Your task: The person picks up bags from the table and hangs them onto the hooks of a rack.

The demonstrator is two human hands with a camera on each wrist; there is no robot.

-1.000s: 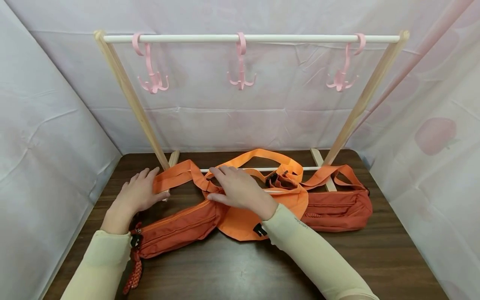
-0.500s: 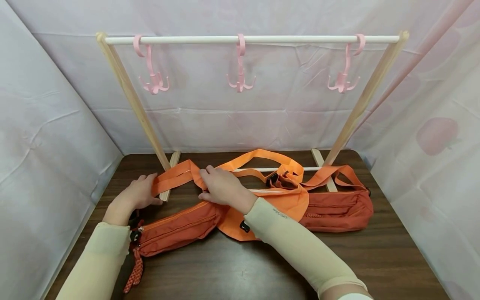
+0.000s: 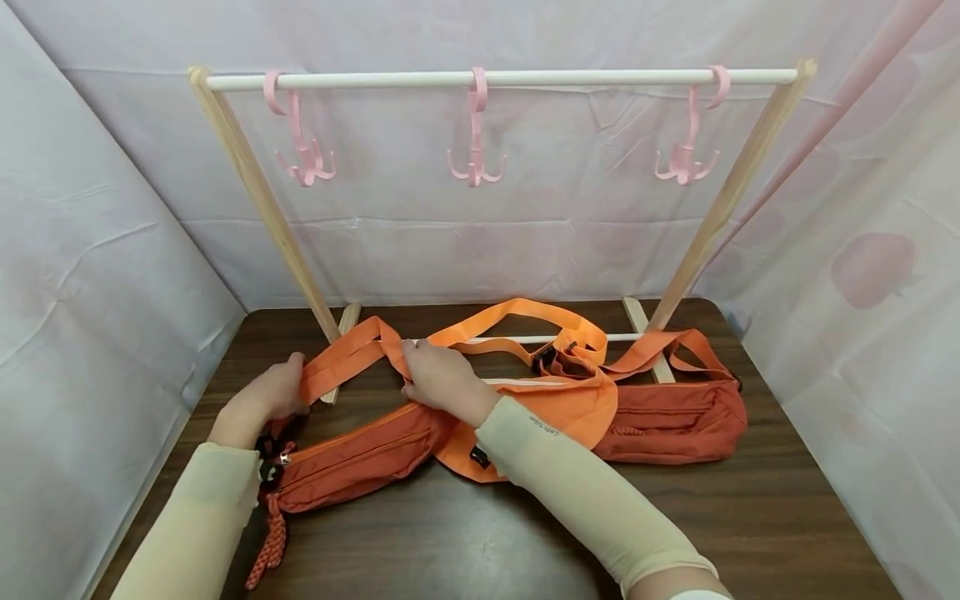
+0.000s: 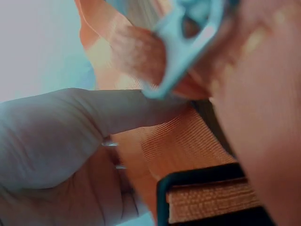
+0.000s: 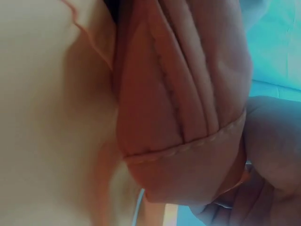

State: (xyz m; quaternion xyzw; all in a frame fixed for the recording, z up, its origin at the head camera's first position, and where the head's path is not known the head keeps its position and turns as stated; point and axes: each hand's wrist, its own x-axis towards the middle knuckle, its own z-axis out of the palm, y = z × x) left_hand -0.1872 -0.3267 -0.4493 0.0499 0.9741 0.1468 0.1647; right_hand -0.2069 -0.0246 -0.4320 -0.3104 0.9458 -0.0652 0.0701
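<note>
A rust-red waist bag [image 3: 352,462] lies at the left of the table, its orange strap [image 3: 352,354] looped behind it. My left hand [image 3: 266,398] grips the strap near the bag's left end; in the left wrist view the thumb [image 4: 136,109] presses on the webbing beside a black buckle [image 4: 162,197] and a metal zipper pull [image 4: 188,56]. With my right hand [image 3: 442,375] I grip the bag's right end where the strap joins. The right wrist view has the bag's stitched end [image 5: 188,174] against the thumb [image 5: 273,136]; the fingertips are partly hidden.
A light orange bag [image 3: 562,408] overlaps the red bag's right end. Another rust-red bag [image 3: 675,421] lies at the right. Behind stands a wooden rack whose white bar [image 3: 570,78] carries pink hooks, left [image 3: 303,162], middle [image 3: 476,162] and right [image 3: 682,162].
My right hand has moved left, off the light orange bag to the red bag's end, and its fingers have closed. My left hand's fingers have curled round the strap.
</note>
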